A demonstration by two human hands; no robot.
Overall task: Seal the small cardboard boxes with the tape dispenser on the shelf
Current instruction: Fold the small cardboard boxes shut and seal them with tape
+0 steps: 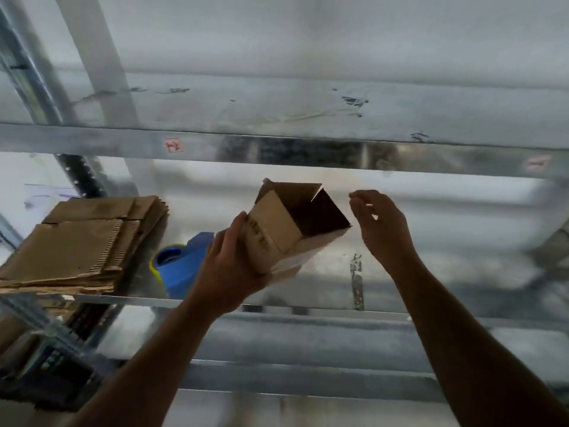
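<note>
The small cardboard box (283, 229) was held above the shelf (323, 282), tilted with its open end away from the person; the left hand (229, 266) gripped its lower side, thumb and fingers curled round it; the right hand (381, 229) hovered just beside the open end, its fingers (360, 198) loosely curled, pinching nothing. The flaps (289, 192) stood open; they probably needed folding flat and square before any taping; the blue tape dispenser (181, 260) lay on the shelf behind the left wrist, near a stack of flattened cardboard (80, 241).
</note>
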